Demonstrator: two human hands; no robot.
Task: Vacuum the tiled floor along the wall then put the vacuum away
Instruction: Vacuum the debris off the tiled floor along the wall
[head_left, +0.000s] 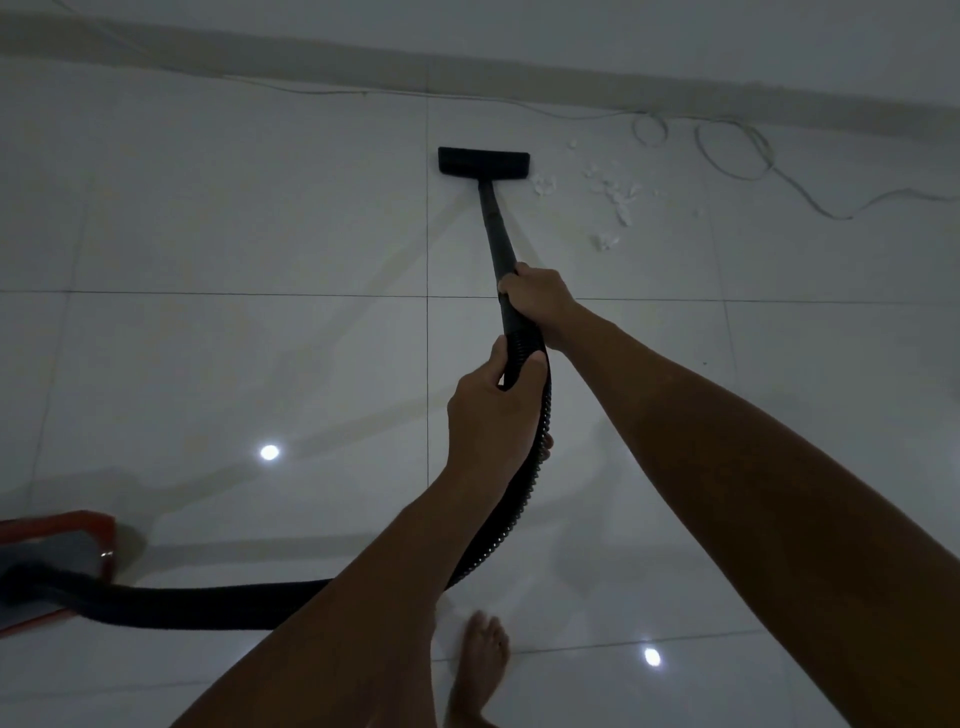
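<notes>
Mid-vacuum step, not near put-away. Right hand (537, 299) is clamped round the wand (497, 234), left hand (491, 410) wrapped round the ribbed hose (519, 493) just below it. Floor head (483, 162) sits flat on the tiles (234, 208) at 12 o'clock, near the wall (675, 31). White scraps (613, 192) lie just beside the head, at its 3 o'clock. Loose cable (737, 150) beyond them at 2. Vacuum body (57, 561) at 8 o'clock. Next, likely: sweep the head right over the scraps, staying off the cable.
</notes>
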